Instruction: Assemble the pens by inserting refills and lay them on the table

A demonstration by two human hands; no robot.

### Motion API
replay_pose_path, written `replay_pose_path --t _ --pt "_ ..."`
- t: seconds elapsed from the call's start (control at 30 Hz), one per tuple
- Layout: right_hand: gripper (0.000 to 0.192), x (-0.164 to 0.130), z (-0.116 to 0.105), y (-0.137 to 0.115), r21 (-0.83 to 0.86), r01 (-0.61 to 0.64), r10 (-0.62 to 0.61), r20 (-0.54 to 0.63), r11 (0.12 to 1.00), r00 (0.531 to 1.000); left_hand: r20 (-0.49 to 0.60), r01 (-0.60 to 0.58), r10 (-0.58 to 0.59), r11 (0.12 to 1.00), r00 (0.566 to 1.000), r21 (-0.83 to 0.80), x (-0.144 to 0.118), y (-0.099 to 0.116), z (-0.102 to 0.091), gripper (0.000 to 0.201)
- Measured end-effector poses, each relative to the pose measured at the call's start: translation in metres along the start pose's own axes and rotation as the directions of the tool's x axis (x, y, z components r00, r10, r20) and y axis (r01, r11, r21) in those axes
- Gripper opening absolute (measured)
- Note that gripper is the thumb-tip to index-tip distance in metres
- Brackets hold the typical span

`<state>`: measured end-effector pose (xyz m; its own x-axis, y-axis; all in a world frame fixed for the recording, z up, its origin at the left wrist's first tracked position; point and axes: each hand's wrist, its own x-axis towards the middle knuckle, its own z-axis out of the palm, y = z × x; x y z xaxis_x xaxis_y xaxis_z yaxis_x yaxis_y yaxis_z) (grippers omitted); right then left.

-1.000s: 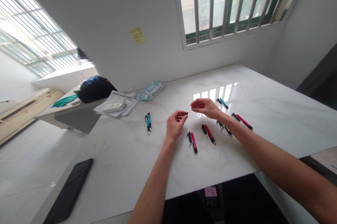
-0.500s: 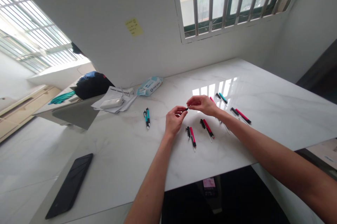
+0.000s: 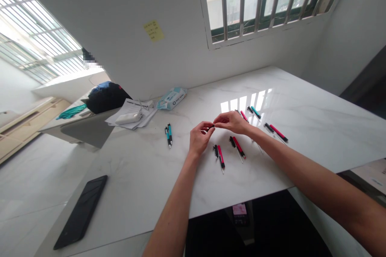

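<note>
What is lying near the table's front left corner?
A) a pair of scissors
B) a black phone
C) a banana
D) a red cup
B: a flat black phone lies by the front left edge of the table, far from the left hand, the right hand and the pens.

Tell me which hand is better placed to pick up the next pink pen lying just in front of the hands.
Left, probably. The left hand hovers almost directly over the nearest pink pen, though its fingers pinch a small black part. The right hand sits farther back, and its fingers pinch that part too.
</note>
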<state>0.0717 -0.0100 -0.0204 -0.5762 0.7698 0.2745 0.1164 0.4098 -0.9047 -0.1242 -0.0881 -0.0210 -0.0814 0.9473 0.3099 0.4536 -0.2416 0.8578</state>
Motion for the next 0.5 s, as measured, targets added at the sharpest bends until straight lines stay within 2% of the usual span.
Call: replay_pose_path --t 0.1,0.27,0.4,0.5 --pt "0.026 0.0 -0.002 0.001 -0.015 -0.004 0.005 0.023 1.0 1.0 -0.001 0.008 -0.008 1.0 1.0 -0.008 0.001 -0.001 0.0 0.019" --pt "0.034 -0.001 -0.005 -0.001 -0.196 -0.019 0.022 0.012 0.981 1.0 0.013 0.001 -0.001 1.0 1.0 -0.006 0.001 0.0 0.001 0.019" --pt "0.032 -0.003 -0.007 -0.007 -0.215 0.022 -0.017 0.025 0.976 1.0 0.016 0.003 -0.003 1.0 1.0 -0.022 0.001 0.001 0.001 0.02" --pt "0.036 -0.003 -0.008 -0.009 -0.263 -0.005 0.016 0.041 0.965 0.999 0.016 0.003 -0.003 1.0 1.0 -0.022 0.001 0.002 0.001 0.019"
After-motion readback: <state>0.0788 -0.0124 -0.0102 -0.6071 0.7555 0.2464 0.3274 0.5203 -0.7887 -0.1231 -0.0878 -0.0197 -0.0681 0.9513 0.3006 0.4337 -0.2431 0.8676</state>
